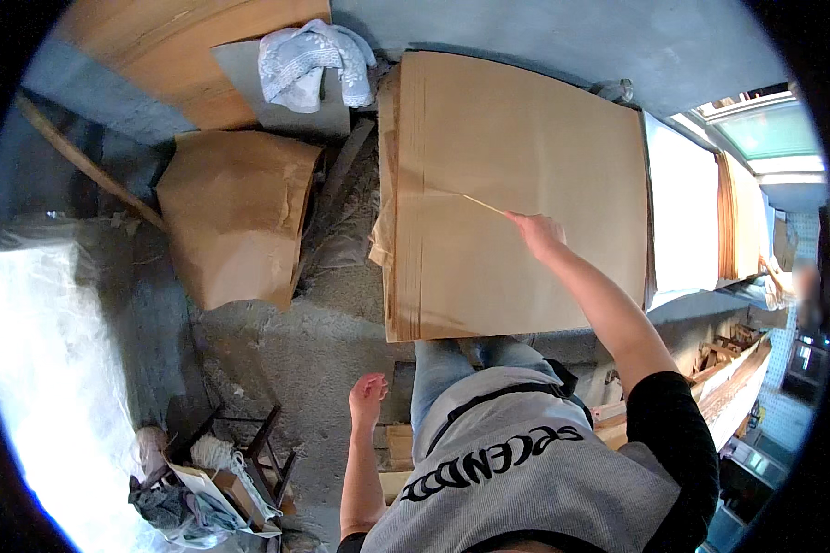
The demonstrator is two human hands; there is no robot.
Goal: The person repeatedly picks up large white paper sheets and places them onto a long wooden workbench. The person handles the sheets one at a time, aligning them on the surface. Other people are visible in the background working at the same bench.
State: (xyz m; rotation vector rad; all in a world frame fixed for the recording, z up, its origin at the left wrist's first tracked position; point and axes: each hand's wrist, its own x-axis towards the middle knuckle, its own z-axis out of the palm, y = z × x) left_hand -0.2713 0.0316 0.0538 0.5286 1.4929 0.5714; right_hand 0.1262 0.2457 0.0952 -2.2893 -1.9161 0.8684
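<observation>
My right hand (539, 232) is closed around one end of a thin, light-coloured stick (485, 204). The stick points away to the left, over the upper face of a large stack of brown paperboard sheets (526, 120). Whether its far tip touches the top sheet, I cannot tell. My left hand (369, 392) hangs off the stack's near left corner, over the floor. Its fingers are loosely bent and somewhat apart, and I see nothing held in them. Layered sheet edges show along the left side of the stack, with some ragged paper sticking out there.
Left of the stack lies a smaller brown paper bundle (240, 217), near a wooden pole (88, 161). A pale cloth (314, 66) rests on a grey board behind. White sheets (682, 207) stand to the right. A dark metal frame (267, 438) and a box with cloths sit lower left.
</observation>
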